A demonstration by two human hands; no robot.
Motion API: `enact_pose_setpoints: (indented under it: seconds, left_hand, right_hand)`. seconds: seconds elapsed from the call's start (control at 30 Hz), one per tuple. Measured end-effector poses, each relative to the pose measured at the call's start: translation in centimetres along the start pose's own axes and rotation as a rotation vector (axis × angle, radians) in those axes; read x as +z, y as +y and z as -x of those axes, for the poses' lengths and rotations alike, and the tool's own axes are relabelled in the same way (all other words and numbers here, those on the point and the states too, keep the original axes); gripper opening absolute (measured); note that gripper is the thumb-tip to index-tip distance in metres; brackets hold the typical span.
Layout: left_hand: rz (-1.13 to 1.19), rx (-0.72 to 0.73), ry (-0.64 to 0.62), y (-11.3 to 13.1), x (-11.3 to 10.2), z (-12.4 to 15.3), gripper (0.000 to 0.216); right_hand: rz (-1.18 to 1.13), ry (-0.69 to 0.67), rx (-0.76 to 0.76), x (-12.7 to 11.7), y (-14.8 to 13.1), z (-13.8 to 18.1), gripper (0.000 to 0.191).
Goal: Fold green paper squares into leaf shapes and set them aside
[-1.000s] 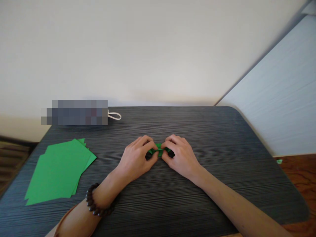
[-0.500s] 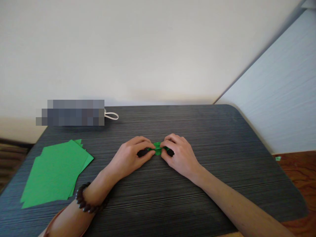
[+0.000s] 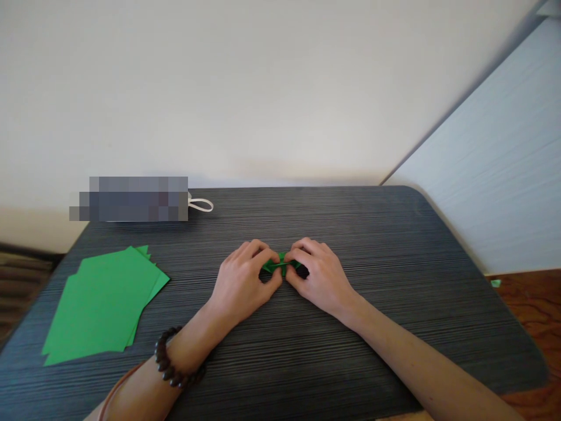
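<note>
A small piece of folded green paper is between my two hands, just above or on the dark table. My left hand pinches its left part between thumb and fingers, with a dark beaded bracelet on the wrist. On the other side, my right hand grips the right part with thumb and index finger. The fingertips of both hands almost meet at the paper's middle. Fingers hide much of the paper, so its full folded shape cannot be made out.
Several green paper sheets lie in an uneven stack at the table's left. A blurred-out object with a white loop sits at the back left. The dark wood-grain table meets a pale wall behind. A white panel stands at the right.
My left hand has shifted right and turned, its fingertips now closer to my right hand at the paper's middle. My right hand has stayed in place. The view has shifted slightly.
</note>
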State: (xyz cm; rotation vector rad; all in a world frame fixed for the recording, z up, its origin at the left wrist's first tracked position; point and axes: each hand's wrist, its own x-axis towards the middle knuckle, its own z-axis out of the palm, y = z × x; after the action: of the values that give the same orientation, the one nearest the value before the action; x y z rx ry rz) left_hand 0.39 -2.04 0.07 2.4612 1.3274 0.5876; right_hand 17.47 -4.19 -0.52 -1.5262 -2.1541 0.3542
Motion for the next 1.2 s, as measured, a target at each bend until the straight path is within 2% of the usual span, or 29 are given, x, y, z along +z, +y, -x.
enact_pose_setpoints:
  seconds: [0.27,0.47,0.57,0.67,0.73,0.83,0.97,1.2]
  left_hand:
    - [0.010,0.018,0.017,-0.2,0.1,0.0,0.008]
    - [0.205,0.035,-0.030,-1.3,-0.6,0.0,0.012]
    - [0.321,0.048,-0.095,-2.4,-1.3,-0.2,0.017]
    - [0.414,0.028,-0.185,-3.7,-2.1,-0.4,0.030]
    - [0.459,-0.033,-0.200,-4.3,-2.3,-0.5,0.023]
    - [0.453,-0.073,-0.175,-4.7,-2.3,-0.5,0.014]
    - [0.481,-0.035,-0.124,-4.6,-2.0,-0.5,0.012]
    - [0.527,0.004,-0.124,-4.4,-2.1,-0.6,0.010]
  right_hand:
    - [-0.033,0.003,-0.007,-0.4,0.2,0.0,0.012]
    - [-0.222,-0.100,-0.148,-2.2,2.3,0.0,0.012]
    - [-0.272,-0.128,-0.198,-2.5,3.3,0.1,0.013]
    - [-0.259,-0.084,-0.204,-2.4,3.9,0.2,0.013]
    - [-0.245,-0.034,-0.195,-2.3,4.0,0.2,0.014]
    - [-0.256,0.025,-0.189,-2.0,3.8,0.3,0.015]
    - [-0.295,0.068,-0.211,-1.7,3.3,0.2,0.011]
    - [-0.360,0.130,-0.265,-1.1,2.7,0.0,0.007]
